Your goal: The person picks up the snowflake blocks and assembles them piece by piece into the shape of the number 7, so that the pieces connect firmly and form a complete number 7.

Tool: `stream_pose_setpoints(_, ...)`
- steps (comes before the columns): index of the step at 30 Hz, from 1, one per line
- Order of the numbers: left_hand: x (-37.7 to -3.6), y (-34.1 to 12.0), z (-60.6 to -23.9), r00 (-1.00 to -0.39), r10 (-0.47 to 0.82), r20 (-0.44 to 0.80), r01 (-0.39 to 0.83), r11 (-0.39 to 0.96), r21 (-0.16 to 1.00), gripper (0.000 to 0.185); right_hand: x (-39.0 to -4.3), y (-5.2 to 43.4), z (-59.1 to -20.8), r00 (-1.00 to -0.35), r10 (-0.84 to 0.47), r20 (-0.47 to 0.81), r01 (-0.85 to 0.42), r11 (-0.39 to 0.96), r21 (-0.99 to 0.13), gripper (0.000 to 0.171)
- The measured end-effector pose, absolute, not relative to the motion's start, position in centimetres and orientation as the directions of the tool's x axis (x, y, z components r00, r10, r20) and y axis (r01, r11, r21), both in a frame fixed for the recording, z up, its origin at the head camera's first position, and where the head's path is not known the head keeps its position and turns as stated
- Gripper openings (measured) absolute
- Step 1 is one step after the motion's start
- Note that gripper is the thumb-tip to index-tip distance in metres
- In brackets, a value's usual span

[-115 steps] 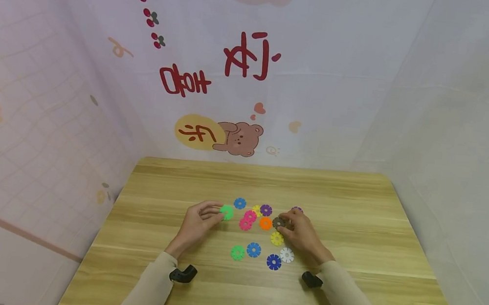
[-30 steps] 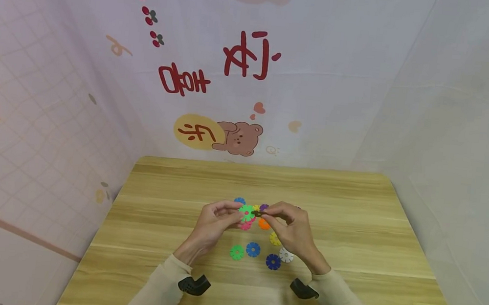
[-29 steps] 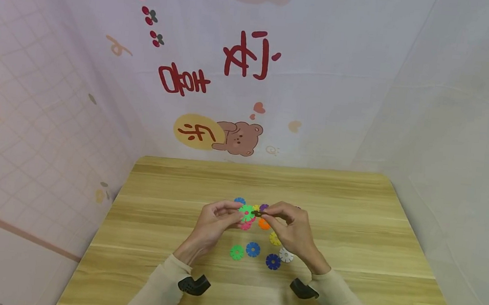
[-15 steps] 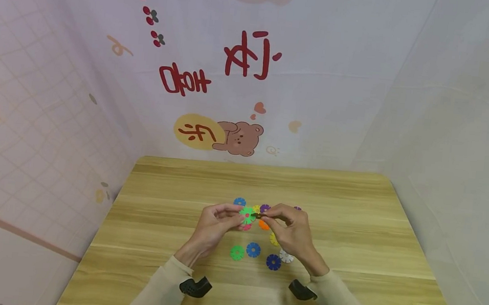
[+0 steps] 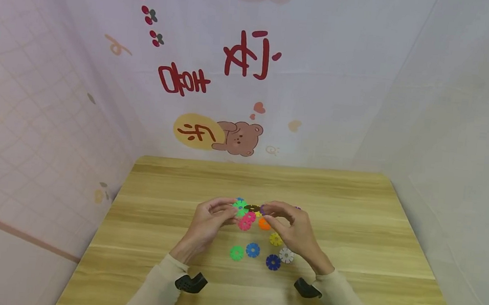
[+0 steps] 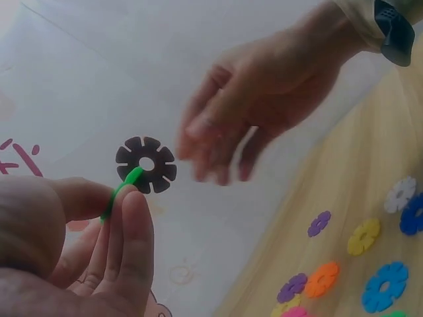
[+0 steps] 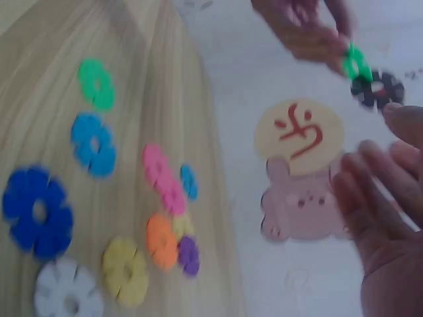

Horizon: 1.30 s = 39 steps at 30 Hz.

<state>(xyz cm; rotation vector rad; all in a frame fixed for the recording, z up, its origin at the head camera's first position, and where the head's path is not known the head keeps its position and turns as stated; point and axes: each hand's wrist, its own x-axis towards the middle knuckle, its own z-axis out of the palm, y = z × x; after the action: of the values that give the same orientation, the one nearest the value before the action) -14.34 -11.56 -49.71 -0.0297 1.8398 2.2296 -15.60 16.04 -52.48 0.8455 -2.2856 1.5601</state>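
Observation:
My left hand [image 5: 204,222] pinches a green notched plastic disc [image 6: 127,186] between thumb and fingers, above the table. A dark brown notched disc [image 6: 158,175] is slotted into its edge at an angle and sticks out toward the right. My right hand [image 5: 299,231] is beside this joined pair, fingers loosely bent and holding nothing. A gap shows between the right fingertips and the brown disc in the left wrist view. Below the hands lie two pink discs [image 5: 245,224] and an orange disc [image 5: 264,224].
Nearer the front lie a second green disc [image 5: 237,253], a blue disc [image 5: 253,250], a dark blue disc [image 5: 273,262], a white disc [image 5: 286,255] and a yellow disc [image 5: 276,239]. Printed cloth walls [image 5: 319,105] enclose the wooden table [image 5: 206,181] behind and at both sides.
The right hand first picked up the brown disc and brought it to the green one. Now it has let go and drawn slightly right; the joined discs stay in the left hand, moved slightly left.

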Motion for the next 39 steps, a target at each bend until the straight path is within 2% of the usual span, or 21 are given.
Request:
stream_pose_setpoints(6,-14.6,-12.3,-49.9,-0.972,0.154,-0.179,-0.208,-0.201,0.957,0.036,-15.2,18.2,-55.0,-0.876,-0.363,0.318,-0.476,0.538,-0.696,0.020)
stream_pose_setpoints(10,-14.6,-12.6,-49.8,-0.970,0.165,-0.177,-0.209,-0.207,0.956,0.037,-15.2,19.3,-57.0,-0.895,-0.416,0.160,-0.413,0.640,-0.648,0.026)
stream_pose_setpoints(13,-14.6,-12.7,-49.7,-0.970,0.172,-0.170,-0.204,-0.209,0.956,0.038,-15.3,19.7,-58.0,-0.893,-0.440,0.094,-0.400,0.682,-0.612,0.034)
stream_pose_setpoints(21,-14.6,-12.8,-49.6,-0.970,0.187,-0.156,-0.196,-0.218,0.956,0.038,-15.4,19.9,-59.3,-0.889,-0.455,0.049,-0.399,0.721,-0.567,0.045)
stream_pose_setpoints(28,-14.5,-12.8,-49.5,-0.970,0.192,-0.149,-0.190,-0.214,0.958,0.039,-15.6,19.7,-59.8,-0.888,-0.457,0.047,-0.409,0.741,-0.533,0.040)
stream_pose_setpoints(34,-14.5,-12.7,-49.4,-0.971,0.184,-0.151,-0.187,-0.203,0.961,0.037,-15.7,19.7,-59.7,-0.895,-0.444,0.037,-0.385,0.729,-0.565,0.033)
stream_pose_setpoints(39,-14.5,-12.7,-49.4,-0.972,0.179,-0.154,-0.189,-0.201,0.961,0.038,-16.0,19.7,-59.5,-0.909,-0.417,-0.021,-0.302,0.692,-0.656,0.029)
